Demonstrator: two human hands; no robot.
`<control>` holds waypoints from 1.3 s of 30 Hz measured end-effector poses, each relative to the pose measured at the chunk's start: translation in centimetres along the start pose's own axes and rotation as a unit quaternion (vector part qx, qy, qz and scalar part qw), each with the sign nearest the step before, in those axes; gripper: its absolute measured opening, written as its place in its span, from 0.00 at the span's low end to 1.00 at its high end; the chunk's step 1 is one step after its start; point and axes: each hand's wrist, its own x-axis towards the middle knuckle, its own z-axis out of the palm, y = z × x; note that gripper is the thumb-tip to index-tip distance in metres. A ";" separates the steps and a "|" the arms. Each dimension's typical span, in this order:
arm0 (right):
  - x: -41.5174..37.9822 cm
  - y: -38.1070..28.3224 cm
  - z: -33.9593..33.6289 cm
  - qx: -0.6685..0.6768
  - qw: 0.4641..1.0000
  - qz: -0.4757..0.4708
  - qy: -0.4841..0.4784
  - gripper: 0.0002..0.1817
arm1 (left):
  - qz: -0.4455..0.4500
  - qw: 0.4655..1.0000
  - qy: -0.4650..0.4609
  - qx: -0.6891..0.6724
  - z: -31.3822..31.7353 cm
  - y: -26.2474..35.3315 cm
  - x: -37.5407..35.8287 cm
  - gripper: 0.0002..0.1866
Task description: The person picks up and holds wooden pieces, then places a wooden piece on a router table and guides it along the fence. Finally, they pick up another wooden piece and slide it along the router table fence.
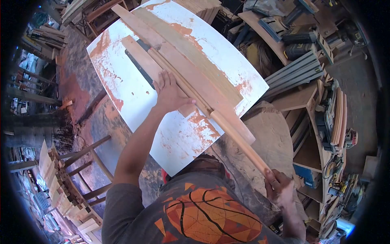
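My right hand (279, 188) is closed around the near end of a long wooden strip (239, 142), which runs diagonally up across the white tabletop (164, 148). My left hand (168, 94) presses on a flat wooden board (143, 61), fingers outstretched and thumb reaching toward the strip. Along the strip's other side lies a long, straight plank (195, 79), with a darker wood panel (211, 73) beyond it. A dark edge shows under the flat board. Where the strip passes between the boards, part of it is hidden.
Reddish sawdust (199, 122) is scattered on the tabletop. A round wooden slab (264, 126) sits close by on the right. Shelves (310, 150) with tools stand further right, below several metal bars (296, 75). Wooden frames (87, 175) stand at the left.
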 end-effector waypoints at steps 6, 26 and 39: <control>1.2 -0.2 0.4 0.008 1.000 -0.008 0.017 0.30 | -0.008 1.000 -0.005 -0.007 -0.8 -0.7 0.7 0.80; 6.1 -1.9 0.6 -0.002 1.000 0.004 -0.018 0.27 | -0.024 0.999 -0.018 0.022 -3.0 -4.2 4.7 0.83; 9.6 -3.0 1.2 -0.004 0.999 0.001 -0.044 0.25 | -0.031 0.999 -0.009 0.039 -4.3 -6.6 7.4 0.83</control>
